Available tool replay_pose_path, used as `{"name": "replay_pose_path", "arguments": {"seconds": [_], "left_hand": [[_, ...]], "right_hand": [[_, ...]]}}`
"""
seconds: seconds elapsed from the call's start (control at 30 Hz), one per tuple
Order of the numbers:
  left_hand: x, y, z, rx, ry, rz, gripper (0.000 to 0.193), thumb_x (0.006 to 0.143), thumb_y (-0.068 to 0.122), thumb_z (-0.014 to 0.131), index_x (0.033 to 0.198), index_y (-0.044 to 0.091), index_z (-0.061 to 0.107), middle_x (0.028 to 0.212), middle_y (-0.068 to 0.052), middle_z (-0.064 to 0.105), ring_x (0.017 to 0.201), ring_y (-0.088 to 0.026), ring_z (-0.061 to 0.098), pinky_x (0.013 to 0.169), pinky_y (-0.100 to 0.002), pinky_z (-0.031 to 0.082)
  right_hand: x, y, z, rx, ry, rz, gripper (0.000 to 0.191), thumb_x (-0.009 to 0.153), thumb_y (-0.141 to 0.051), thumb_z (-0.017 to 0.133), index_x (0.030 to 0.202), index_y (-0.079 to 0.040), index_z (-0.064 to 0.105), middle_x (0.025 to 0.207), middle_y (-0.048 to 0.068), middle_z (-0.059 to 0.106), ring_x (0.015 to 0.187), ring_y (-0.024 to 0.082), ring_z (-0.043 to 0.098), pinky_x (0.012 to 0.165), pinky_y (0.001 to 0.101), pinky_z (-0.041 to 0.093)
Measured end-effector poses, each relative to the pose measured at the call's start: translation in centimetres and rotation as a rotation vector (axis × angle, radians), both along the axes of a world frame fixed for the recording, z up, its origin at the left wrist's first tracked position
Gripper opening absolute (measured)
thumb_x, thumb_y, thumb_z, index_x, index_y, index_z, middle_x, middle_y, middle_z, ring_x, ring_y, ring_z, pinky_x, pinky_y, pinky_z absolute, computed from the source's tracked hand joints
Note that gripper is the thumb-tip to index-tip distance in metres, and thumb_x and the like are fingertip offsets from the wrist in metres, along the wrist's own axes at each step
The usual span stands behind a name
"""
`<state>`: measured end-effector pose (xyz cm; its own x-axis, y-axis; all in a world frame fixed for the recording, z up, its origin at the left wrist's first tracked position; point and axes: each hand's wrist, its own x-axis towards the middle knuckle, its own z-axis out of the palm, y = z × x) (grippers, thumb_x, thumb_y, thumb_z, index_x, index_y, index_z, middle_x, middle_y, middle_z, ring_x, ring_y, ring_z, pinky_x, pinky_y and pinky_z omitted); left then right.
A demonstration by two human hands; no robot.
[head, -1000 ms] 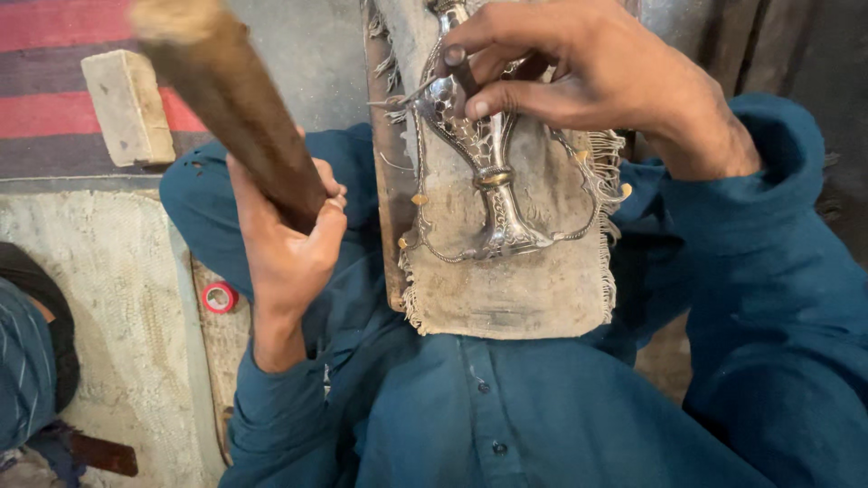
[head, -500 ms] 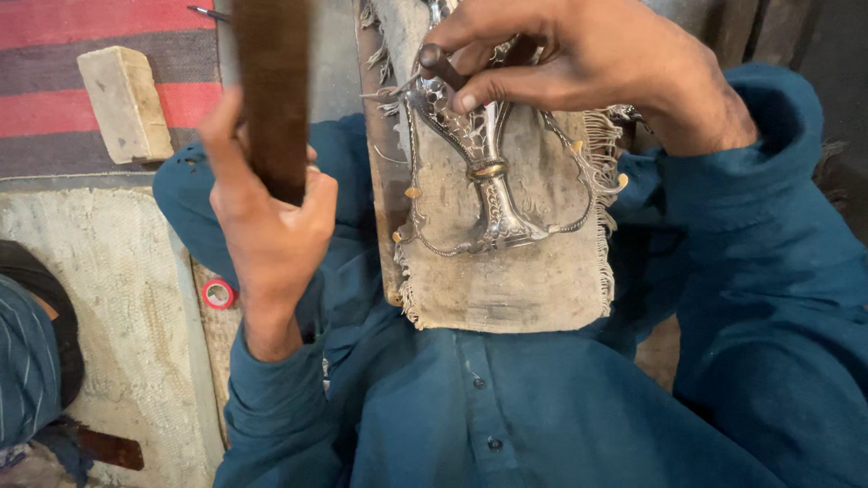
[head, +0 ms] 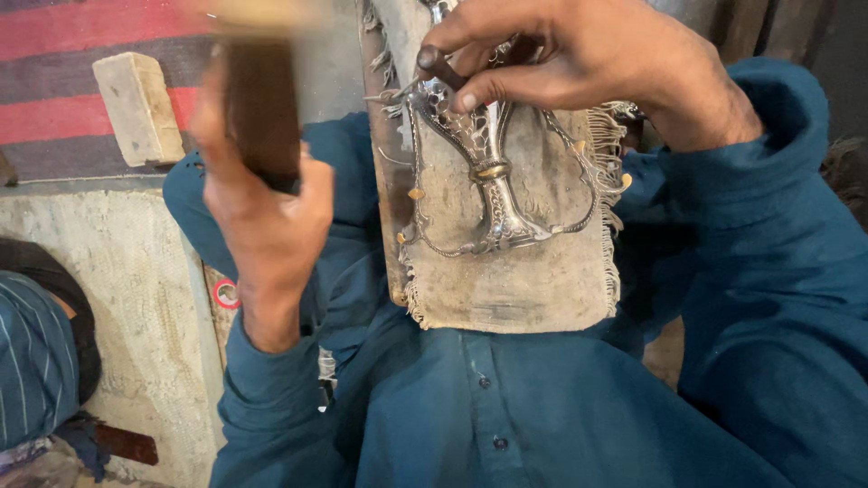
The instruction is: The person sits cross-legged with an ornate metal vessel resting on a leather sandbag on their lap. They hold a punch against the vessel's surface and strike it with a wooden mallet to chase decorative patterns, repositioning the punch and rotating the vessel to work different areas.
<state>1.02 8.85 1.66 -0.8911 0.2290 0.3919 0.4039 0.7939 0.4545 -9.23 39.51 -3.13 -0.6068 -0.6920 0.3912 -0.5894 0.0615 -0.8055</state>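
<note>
— Gripping what, each of the hands?

— Left hand point(head: 262, 212) is clenched round a dark wooden mallet point(head: 260, 108), raised and blurred. Right hand point(head: 579, 68) pinches a small punch point(head: 440, 68) onto the silver ornament point(head: 484, 181), which lies on a frayed cloth pad point(head: 515, 280) just below that hand, across the lap.

— How should the strike go?

— Probably light and square on the punch head, tip held steady, fingers clear. A pale wooden block point(head: 137, 107) sits beyond the left hand.

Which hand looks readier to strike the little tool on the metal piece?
Probably the left hand: it grips the raised wooden mallet. The right hand is busy pinching the punch on the silver ornament.
</note>
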Motion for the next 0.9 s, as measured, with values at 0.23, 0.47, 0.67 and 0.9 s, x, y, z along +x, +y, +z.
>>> {"name": "replay_pose_path", "arguments": {"seconds": [0.23, 0.47, 0.67, 0.9], "left_hand": [[-0.5, -0.2, 0.5, -0.030, -0.069, 0.034, 0.076, 0.092, -0.011, 0.061, 0.157, 0.020, 0.035, 0.135, -0.012, 0.056, 0.129, -0.028, 0.061, 0.110, -0.038, 0.050], [-0.9, 0.0, 1.3, -0.231, -0.030, 0.056, 0.073, 0.088, -0.011, 0.069, 0.151, 0.014, 0.044, 0.124, -0.016, 0.059, 0.120, -0.036, 0.060, 0.107, -0.046, 0.047], [-0.7, -0.2, 1.6, -0.220, -0.102, 0.061, 0.071, 0.089, -0.010, 0.066, 0.153, 0.013, 0.046, 0.129, -0.017, 0.058, 0.126, -0.037, 0.058, 0.113, -0.046, 0.044], [-1.3, -1.3, 1.3, -0.129, -0.015, -0.041, 0.069, 0.090, -0.007, 0.072, 0.151, 0.014, 0.046, 0.145, -0.014, 0.061, 0.135, -0.032, 0.060, 0.114, -0.039, 0.047]], "right_hand": [[-0.3, -0.2, 0.8, 0.082, 0.093, -0.022, 0.039, 0.099, -0.017, 0.078, 0.134, -0.005, 0.065, 0.113, 0.012, 0.073, 0.104, 0.024, 0.073, 0.089, 0.0363, 0.061], [-0.4, -0.3, 1.2, 0.109, 0.002, -0.007, 0.035, 0.098, -0.019, 0.078, 0.129, -0.006, 0.067, 0.105, 0.009, 0.075, 0.099, 0.020, 0.074, 0.086, 0.0347, 0.061], [-0.2, 0.1, 0.4, 0.140, 0.048, -0.032, 0.038, 0.098, -0.018, 0.080, 0.133, -0.008, 0.069, 0.107, 0.010, 0.077, 0.101, 0.022, 0.075, 0.088, 0.0361, 0.061], [-0.8, -0.1, 0.3, 0.072, 0.059, -0.024, 0.043, 0.098, -0.014, 0.079, 0.138, -0.006, 0.066, 0.109, 0.012, 0.076, 0.102, 0.024, 0.075, 0.088, 0.0359, 0.062]]}}
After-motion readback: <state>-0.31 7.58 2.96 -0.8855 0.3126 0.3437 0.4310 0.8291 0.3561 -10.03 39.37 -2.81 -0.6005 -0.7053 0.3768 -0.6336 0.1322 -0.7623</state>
